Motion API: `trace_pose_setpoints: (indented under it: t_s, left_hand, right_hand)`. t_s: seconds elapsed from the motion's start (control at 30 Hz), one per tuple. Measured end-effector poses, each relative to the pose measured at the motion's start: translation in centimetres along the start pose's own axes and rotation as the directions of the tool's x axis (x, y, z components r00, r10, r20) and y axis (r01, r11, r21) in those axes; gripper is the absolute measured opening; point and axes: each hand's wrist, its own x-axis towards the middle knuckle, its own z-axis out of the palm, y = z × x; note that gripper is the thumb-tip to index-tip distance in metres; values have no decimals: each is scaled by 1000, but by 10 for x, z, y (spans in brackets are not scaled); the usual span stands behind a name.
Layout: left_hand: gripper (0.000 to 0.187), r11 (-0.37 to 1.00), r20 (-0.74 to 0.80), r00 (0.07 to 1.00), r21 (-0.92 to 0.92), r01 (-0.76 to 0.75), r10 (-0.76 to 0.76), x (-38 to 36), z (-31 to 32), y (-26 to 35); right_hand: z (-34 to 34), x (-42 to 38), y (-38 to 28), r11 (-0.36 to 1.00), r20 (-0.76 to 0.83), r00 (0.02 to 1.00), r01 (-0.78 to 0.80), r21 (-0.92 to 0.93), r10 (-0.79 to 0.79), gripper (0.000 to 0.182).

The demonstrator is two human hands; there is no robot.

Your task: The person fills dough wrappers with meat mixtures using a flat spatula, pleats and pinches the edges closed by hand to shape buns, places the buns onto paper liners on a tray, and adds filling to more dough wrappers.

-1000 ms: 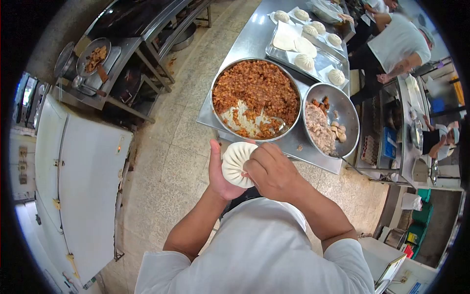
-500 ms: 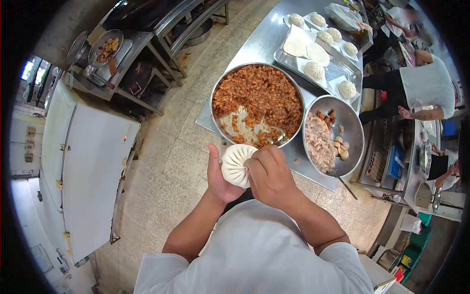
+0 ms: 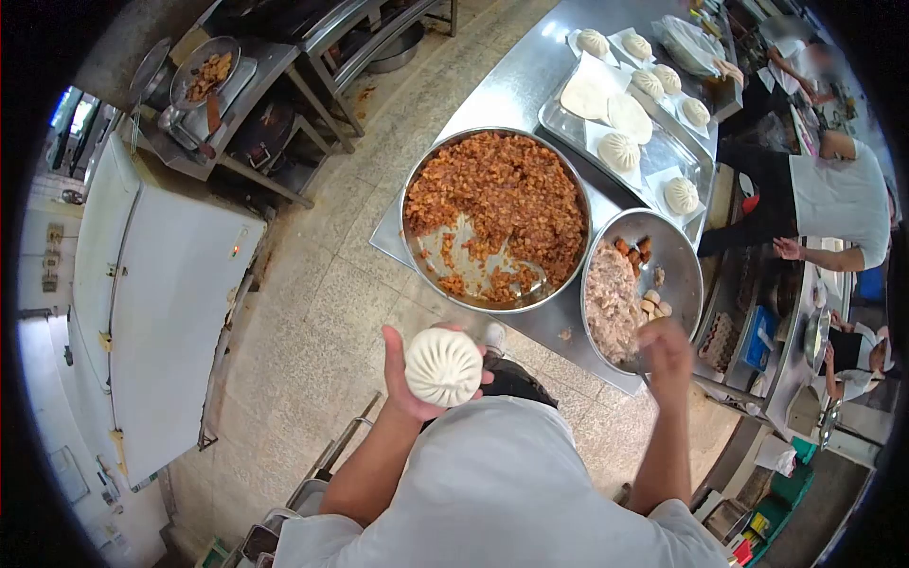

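A steel table [image 3: 492, 90] is stretching from the centre toward the far right, carrying two round steel bowls and one tray. The big bowl [image 3: 494, 220] is holding reddish-brown chopped filling, scraped away to bare metal on its near left side, with one spoon [image 3: 536, 276] lying at its near edge. The small bowl [image 3: 643, 287], just right of it, is holding pale minced filling and a few brown lumps. The tray [image 3: 663, 151], farther off, is carrying buns and flat dough rounds; about seven finished buns are showing on the tray and the table beyond.

One pleated bun [image 3: 443, 366] is sitting near the person's chest, below the big bowl. The bun is round with no long axis, and its pinched top is pointing up toward the camera. The left hand [image 3: 409, 379] is cupping it from underneath, thumb up on its left side, fingers curled around it. The right hand [image 3: 666, 352] is reaching over the small bowl's near rim; whether it is gripping anything cannot be told.

Two other people in white are standing at the far right.
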Motion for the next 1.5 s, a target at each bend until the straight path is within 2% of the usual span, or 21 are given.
trace_pose_setpoints:
  t_s: [0.1,0.3,0.37,0.4,0.47,0.5,0.6,0.67,0.7,0.73,0.8,0.83,0.93,0.97,1.03,1.07,1.17,1.23,1.3,1.33,1.5]
  left_hand:
    - [97,997,-22,997,-27,-76,75,-27,-6,4]
    - [96,956,42,955,-14,-293,293,-81,7,1]
    - [96,938,52,937,1,-346,346,-99,16,-8]
    - [96,923,99,920,26,-384,380,-104,22,-12]
    - [95,905,131,900,41,-424,416,-122,35,-22]
    - [95,899,145,893,49,-436,426,-128,42,-22]
    - [92,820,151,814,32,-572,562,-156,61,-37]
    - [91,783,176,773,15,-622,610,-170,56,-37]
    - [90,771,191,757,2,-637,625,-178,53,-35]
    - [88,743,220,724,-8,-669,654,-179,47,-30]
    - [89,699,206,683,-7,-715,701,-174,37,-16]
    - [90,674,182,662,-8,-739,727,-168,36,-9]
    - [89,597,32,610,171,-784,792,-125,56,25]
    - [89,602,36,624,228,-765,780,-104,63,39]
    - [86,532,-74,546,363,-765,835,-64,52,54]
    - [83,441,-141,421,389,-809,896,-43,44,55]
    - [81,531,-192,498,406,-744,846,-17,37,45]
    - [81,595,-182,583,447,-668,792,-3,42,32]
    - [81,613,-17,756,598,-517,654,18,46,28]
    - [83,579,6,715,581,-571,699,27,49,20]
    - [82,661,-92,730,513,-548,677,32,48,-14]
  right_hand:
    - [-57,43,50,954,-313,905,-238,183,286,15]
    - [-5,264,116,878,-497,786,-116,464,367,18]
    - [148,290,72,837,-29,938,-294,462,346,23]
    - [236,270,31,831,354,892,-411,376,281,26]
    - [376,173,-72,883,921,389,-436,175,9,32]
    - [434,120,-132,919,963,121,-291,267,-241,26]
    - [434,42,-243,870,909,-135,-374,321,-394,36]
    - [460,16,-230,797,922,56,-484,361,-383,38]
    - [468,17,-202,876,926,98,-301,378,-365,34]
    - [487,16,-153,752,725,225,323,575,-651,24]
    - [434,31,-112,870,795,426,-35,492,-432,17]
    - [397,37,-111,771,868,440,-463,437,-228,19]
    - [336,35,-119,566,600,768,-398,722,-226,44]
    - [334,31,-136,564,593,772,-391,727,-230,44]
    - [322,28,-163,242,502,863,-475,846,-61,51]
    - [324,31,-144,671,412,884,-170,722,-220,59]
    - [314,26,-139,472,356,934,-300,829,-32,63]
    - [299,23,-128,564,188,982,-155,811,-2,63]
    - [276,29,-129,251,68,974,-123,960,216,60]
    - [269,27,-133,220,15,965,-74,973,261,57]
    - [253,1,-106,653,-87,991,-2,757,104,51]
